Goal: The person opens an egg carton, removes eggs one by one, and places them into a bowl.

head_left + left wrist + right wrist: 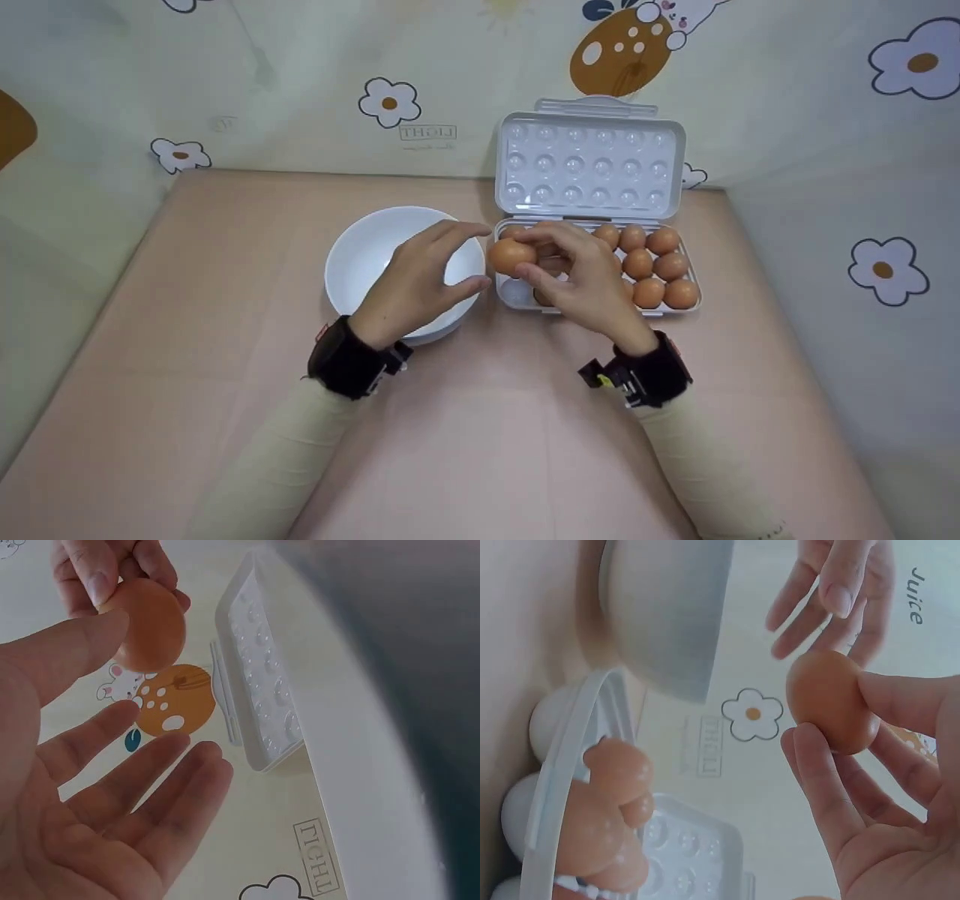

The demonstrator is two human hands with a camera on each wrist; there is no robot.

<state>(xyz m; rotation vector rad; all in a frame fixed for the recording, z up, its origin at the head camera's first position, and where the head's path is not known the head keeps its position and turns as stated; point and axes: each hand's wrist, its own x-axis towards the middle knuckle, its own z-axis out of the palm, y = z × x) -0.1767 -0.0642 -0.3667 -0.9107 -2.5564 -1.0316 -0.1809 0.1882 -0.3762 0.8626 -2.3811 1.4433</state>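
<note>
My right hand (526, 255) pinches a brown egg (508, 256) between thumb and fingers, just left of the egg tray (694, 300) and at the white bowl's (360, 255) right rim. My left hand (474, 256) hovers over the bowl with its fingers spread and relaxed, cupped toward the egg and holding nothing. The left wrist view shows the open palm (97, 825) below the egg (150, 622). The right wrist view shows the egg (831, 701) in my fingers (832, 787), with the left hand's fingertips (832, 592) just beyond it.
The tray holds several brown eggs (652, 266) on its right side, and its clear lid (589, 161) stands open against the patterned back wall. Cloth walls close in the pink table (480, 450) on the left, back and right.
</note>
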